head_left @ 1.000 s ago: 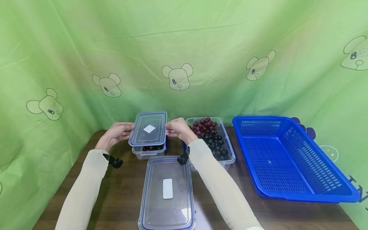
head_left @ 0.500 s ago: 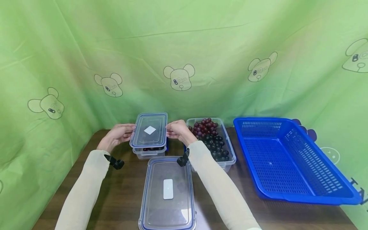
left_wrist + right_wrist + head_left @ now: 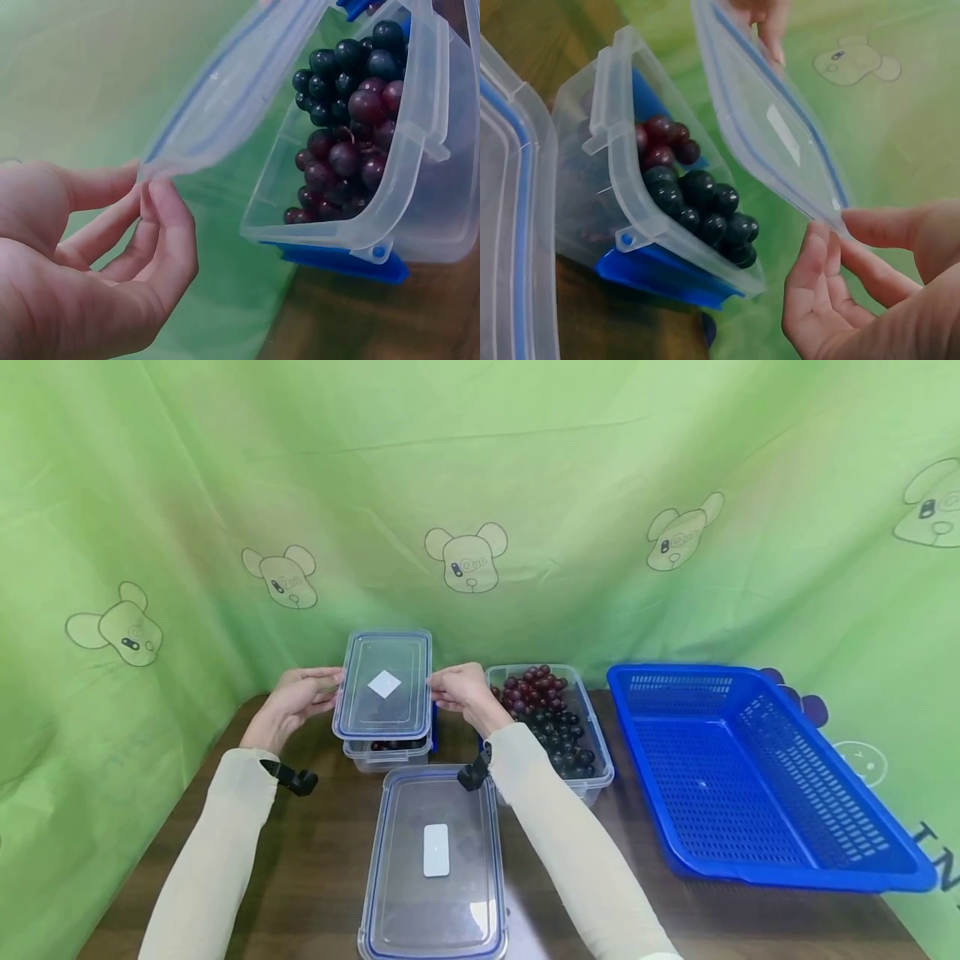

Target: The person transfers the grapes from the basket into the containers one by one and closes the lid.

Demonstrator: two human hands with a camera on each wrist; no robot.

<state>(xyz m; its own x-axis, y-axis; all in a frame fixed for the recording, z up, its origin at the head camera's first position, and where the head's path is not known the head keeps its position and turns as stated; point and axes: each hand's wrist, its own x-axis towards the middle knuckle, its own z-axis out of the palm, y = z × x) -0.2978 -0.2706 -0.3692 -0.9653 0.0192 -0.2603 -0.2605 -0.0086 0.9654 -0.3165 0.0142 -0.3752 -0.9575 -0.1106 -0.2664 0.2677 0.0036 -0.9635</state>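
Note:
A small clear lid (image 3: 401, 714) with a blue seal and a white diamond label is held over a small clear container (image 3: 386, 762). My left hand (image 3: 300, 697) pinches the lid's left edge between thumb and fingers. On the opposite edge, the thumb and fingers of my right hand (image 3: 461, 689) pinch it too. The wrist views show the lid tilted and apart from the container's rim. Inside lie red grapes (image 3: 345, 159) and black grapes (image 3: 699, 187). Blue side clips (image 3: 660, 277) hang unfastened. From the head view, the lid hides most of the container.
A larger lid (image 3: 438, 910) with a white rectangular label lies in front on the brown table (image 3: 300, 877). Right of the hands stands a larger container (image 3: 596, 727) of red and black grapes. A blue perforated basket (image 3: 720, 868) sits at the right; a green curtain (image 3: 570, 468) hangs behind.
The small lid has risen, its far edge more than its near edge, so it tilts up more. Both hands have moved slightly upward with it. The containers and basket stay put.

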